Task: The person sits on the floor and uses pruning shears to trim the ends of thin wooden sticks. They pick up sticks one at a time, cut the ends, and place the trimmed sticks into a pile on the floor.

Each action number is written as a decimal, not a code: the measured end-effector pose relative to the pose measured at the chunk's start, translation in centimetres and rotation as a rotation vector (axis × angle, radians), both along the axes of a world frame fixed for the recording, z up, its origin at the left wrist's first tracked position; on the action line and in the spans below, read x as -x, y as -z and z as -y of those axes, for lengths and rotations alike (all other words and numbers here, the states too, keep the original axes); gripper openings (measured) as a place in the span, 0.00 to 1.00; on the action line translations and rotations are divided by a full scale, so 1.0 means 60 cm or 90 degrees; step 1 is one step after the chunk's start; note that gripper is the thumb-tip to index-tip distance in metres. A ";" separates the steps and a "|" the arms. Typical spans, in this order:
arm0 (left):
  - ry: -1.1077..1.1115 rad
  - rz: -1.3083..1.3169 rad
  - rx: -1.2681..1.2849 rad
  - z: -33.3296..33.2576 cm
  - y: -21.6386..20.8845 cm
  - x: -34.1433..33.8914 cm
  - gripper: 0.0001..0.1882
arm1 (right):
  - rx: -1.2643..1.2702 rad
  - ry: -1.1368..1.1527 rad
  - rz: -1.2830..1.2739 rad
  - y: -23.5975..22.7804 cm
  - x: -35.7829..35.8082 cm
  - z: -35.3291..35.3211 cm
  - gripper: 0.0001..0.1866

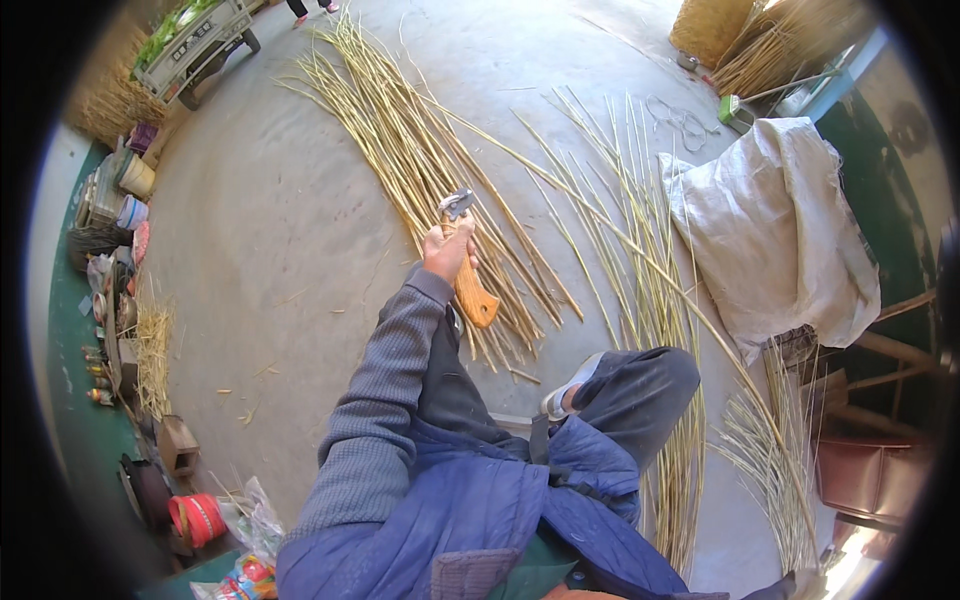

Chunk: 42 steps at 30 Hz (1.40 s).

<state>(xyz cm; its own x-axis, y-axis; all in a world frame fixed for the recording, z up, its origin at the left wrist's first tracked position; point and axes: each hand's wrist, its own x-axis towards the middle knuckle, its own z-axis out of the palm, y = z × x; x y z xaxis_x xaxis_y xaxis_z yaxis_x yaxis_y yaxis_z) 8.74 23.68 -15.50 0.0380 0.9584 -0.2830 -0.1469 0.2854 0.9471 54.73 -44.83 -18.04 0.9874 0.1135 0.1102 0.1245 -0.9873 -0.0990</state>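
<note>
My left hand point(447, 248) is out in front of me, closed around a tool with a curved wooden handle point(478, 297) and a small metal head point(456, 203). The handle has a hole near its lower end. Its exact kind I cannot make out. Beneath the hand lies a thick bundle of long, thin yellow-brown sticks point(385, 130), spread on the floor. To the right, one long stick point(650, 258) slants across a second spread of thinner, greener sticks point(625, 230). My right hand does not show.
A whitish woven sack point(770, 230) drapes over something at the right, above more thin sticks point(765, 470) and a brown leather-like seat point(870, 478). Household clutter and a red round container point(197, 519) line the left wall. A cart point(195, 45) stands far left, a person's feet point(315, 10) beyond.
</note>
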 end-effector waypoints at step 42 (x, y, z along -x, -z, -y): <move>0.581 -0.031 -0.139 0.204 -0.446 -0.343 0.13 | 0.007 0.246 -0.268 0.106 0.190 0.409 0.15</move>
